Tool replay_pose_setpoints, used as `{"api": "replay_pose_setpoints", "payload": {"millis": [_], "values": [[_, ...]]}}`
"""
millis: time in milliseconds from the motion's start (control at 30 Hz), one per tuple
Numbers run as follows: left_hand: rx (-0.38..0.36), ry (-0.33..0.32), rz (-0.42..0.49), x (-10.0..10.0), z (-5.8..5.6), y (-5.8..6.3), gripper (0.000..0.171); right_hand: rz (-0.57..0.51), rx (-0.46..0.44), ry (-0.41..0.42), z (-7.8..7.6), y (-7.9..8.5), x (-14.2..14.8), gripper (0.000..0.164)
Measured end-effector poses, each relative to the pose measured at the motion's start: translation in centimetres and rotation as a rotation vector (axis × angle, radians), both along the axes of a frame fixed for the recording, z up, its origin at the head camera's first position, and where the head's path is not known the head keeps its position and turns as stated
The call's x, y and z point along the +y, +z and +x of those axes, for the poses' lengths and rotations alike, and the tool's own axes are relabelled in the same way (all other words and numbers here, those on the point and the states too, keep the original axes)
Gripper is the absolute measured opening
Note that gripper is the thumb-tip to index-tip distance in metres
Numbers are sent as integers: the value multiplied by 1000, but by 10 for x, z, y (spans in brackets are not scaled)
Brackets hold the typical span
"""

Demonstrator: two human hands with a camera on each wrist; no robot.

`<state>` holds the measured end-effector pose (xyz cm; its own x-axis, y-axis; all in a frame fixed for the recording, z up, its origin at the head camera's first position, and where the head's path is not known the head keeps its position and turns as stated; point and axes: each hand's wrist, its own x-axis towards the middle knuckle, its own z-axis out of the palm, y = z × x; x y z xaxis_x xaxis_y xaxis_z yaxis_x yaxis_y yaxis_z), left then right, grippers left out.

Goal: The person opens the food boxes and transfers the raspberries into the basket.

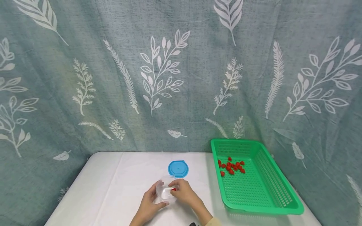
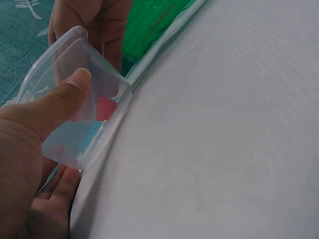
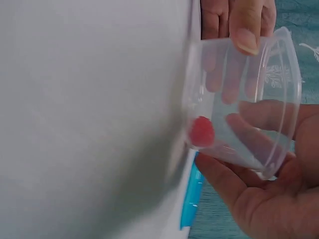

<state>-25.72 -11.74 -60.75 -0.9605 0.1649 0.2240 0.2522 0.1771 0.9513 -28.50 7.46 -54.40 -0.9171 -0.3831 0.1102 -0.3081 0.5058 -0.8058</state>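
My left hand (image 1: 151,201) grips a clear plastic cup (image 1: 166,194), its thumb pressed on the outer wall and the other fingers round the far side. A small red berry (image 3: 202,132) lies low inside the cup, against its base, and also shows through the wall in the left wrist view. My right hand (image 1: 183,191) reaches over the rim; in the right wrist view two of its fingers (image 3: 266,117) extend inside the cup, their tips apart from the berry, while another finger lies along the outside. Behind the cup is a blue lid (image 1: 178,169).
On the right of the white table (image 1: 113,188) stands a green plastic basket (image 1: 263,188). Several red berries (image 1: 231,172) lie in its left part. A grey-green leaf-print curtain (image 1: 181,131) hangs behind the table.
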Motion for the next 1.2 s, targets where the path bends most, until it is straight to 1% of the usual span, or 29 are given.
{"api": "replay_pose_setpoints", "payload": {"millis": [133,267,367,467,533,600,767,867,967,1100,1200], "values": [[-13,-2,7,0,0,1,96,106,-12,-13,-5,7,-4,26],[-24,-3,26,1,2,2,95,210,-1,-59,-8,13,-11,23],[-26,-9,31,2,3,3,94,292,36,-75,-8,15,-16,18],[-21,-14,29,2,3,3,93,344,82,-77,-7,16,-17,18],[-16,-12,26,3,3,4,92,356,99,-80,-7,15,-17,19],[-13,-11,29,3,3,4,91,350,94,-82,-7,15,-17,19],[-7,-10,31,2,3,5,91,307,36,-85,-8,12,-16,14],[-7,-12,27,1,2,5,91,288,29,-85,-8,10,-15,10],[-13,-20,32,0,2,4,92,300,78,-83,-8,9,-12,10],[-24,-26,37,0,1,3,93,326,200,-94,-6,8,-8,11],[-32,-30,40,0,1,2,93,305,268,-100,-4,8,-5,9]]}}
